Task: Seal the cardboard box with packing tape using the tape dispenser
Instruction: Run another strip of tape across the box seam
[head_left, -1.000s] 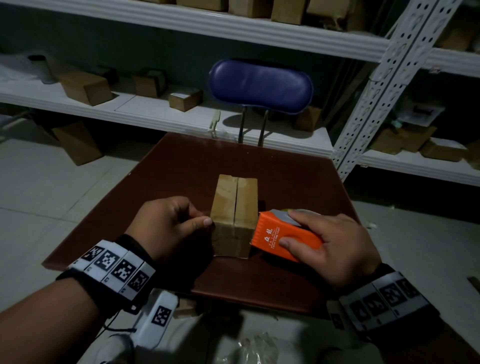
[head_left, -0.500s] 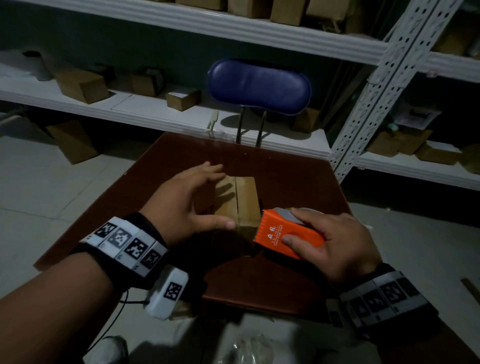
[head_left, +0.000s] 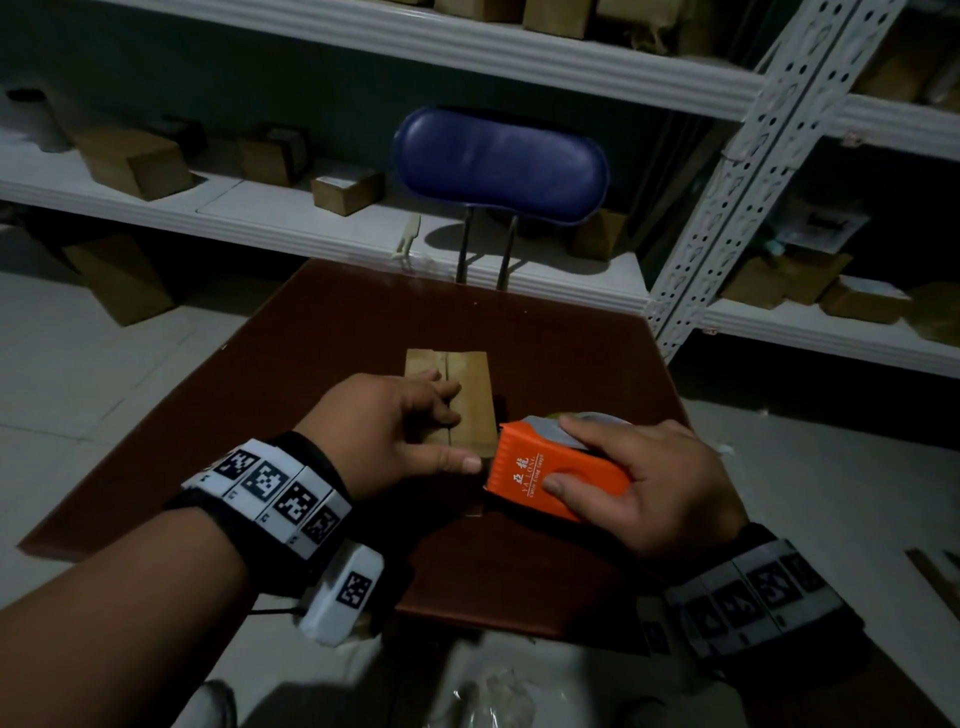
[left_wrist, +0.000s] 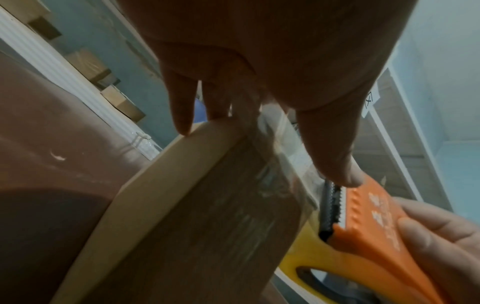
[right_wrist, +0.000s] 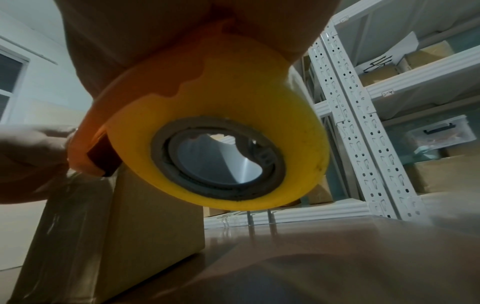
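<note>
A small cardboard box (head_left: 470, 384) stands on the dark red table (head_left: 571, 353), its top flaps meeting in a middle seam. My left hand (head_left: 457, 423) lies over the box top with fingers stretched out, its thumb along the near face. In the left wrist view the thumb (left_wrist: 335, 164) presses clear tape (left_wrist: 272, 181) against the box (left_wrist: 207, 216) beside the dispenser's toothed blade. My right hand (head_left: 561, 454) grips the orange tape dispenser (head_left: 519, 467) at the box's near right corner. Its yellow tape roll (right_wrist: 233, 115) hangs just above the table, next to the box (right_wrist: 145, 222).
A blue chair back (head_left: 501, 163) stands behind the table's far edge. White shelves (head_left: 260, 218) with several cardboard boxes run along the back wall, and a perforated shelf post (head_left: 727, 208) rises at the right. The table's near edge is close to my wrists.
My left hand left the box's near left corner, opened, and came down over the top with the thumb on the near face. The dispenser stayed at the near right corner.
</note>
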